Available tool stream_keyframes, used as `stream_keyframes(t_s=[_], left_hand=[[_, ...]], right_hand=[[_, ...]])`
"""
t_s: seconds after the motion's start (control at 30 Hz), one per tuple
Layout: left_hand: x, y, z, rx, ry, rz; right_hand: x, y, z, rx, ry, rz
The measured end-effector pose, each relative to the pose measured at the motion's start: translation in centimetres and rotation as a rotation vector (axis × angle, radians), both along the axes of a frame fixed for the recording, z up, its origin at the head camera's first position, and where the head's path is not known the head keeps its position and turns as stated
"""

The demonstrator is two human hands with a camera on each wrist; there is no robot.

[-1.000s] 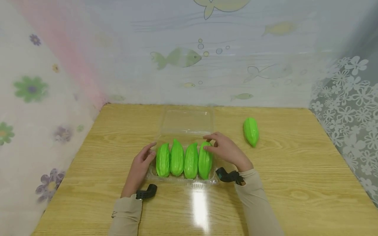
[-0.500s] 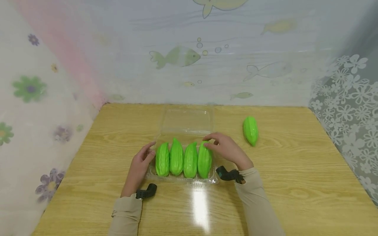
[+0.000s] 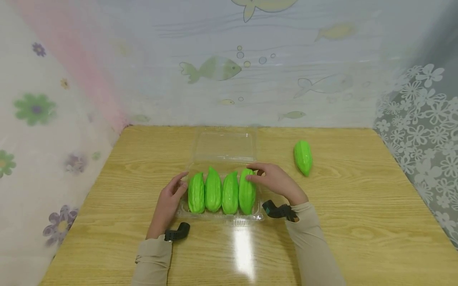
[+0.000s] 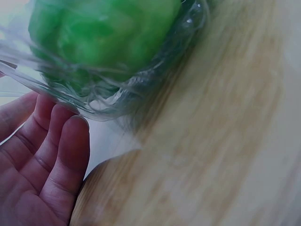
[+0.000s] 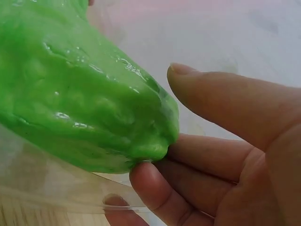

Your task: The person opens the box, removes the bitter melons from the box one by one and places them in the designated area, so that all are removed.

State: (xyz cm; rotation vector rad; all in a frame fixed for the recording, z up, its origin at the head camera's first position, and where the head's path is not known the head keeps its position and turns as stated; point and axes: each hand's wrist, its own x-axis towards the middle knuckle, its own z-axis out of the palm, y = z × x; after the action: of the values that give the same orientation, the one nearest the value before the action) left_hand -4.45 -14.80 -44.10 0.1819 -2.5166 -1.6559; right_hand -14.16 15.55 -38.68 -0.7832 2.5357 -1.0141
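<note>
A clear plastic clamshell box (image 3: 185,213) lies with its lid folded back, holding several bright green, ridged bitter melons side by side. At its left edge is my left hand (image 3: 170,201), with loosely bent fingers. In the left wrist view, the fingertips (image 4: 75,129) touch the box just under its rim. My right hand (image 3: 277,182) holds the far end of the rightmost bitter melon (image 3: 247,194). Seen from the right wrist, fingers curl around and under that end, while the thumb (image 5: 211,89) stands slightly off its side. Another bitter melon (image 3: 303,158) lies apart on the right.
The box's clear lid (image 3: 225,145) lies flat on the wooden table (image 3: 358,206) towards the back. Behind it hangs a fish-patterned curtain (image 3: 214,91), and flower-patterned sheets (image 3: 35,167) flank the sides. A black wrist camera (image 3: 177,232) is strapped to each wrist.
The rightmost bitter melon has shifted very slightly away from me under my right hand. My left hand stays at the box's edge, and the lone bitter melon lies where it was.
</note>
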Motion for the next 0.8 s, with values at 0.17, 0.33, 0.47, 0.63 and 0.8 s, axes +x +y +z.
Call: stream_keyframes(t_s=[0.17,0.33,0.47,0.63,0.8], left_hand=[[-0.2,-0.3,-1.0,-0.02,0.015,0.01],[-0.2,-0.1,-0.6,-0.01,0.014,0.015],[-0.3,-0.4,-1.6,-0.012,0.011,0.024],[-0.4,-0.5,-1.7,-0.013,0.013,0.019],[-0.4,-0.4,-1.2,-0.013,-0.001,0.009]], right_hand=[[-0.1,0.2,-0.2,-0.032,-0.003,0.028],[-0.2,0.3,-0.2,-0.074,-0.027,0.081],[-0.2,0.3,-0.2,-0.066,-0.038,0.108],[-0.2,0.3,-0.4,-0.06,-0.05,0.09],[-0.2,0.2,-0.4,-0.061,-0.049,0.137]])
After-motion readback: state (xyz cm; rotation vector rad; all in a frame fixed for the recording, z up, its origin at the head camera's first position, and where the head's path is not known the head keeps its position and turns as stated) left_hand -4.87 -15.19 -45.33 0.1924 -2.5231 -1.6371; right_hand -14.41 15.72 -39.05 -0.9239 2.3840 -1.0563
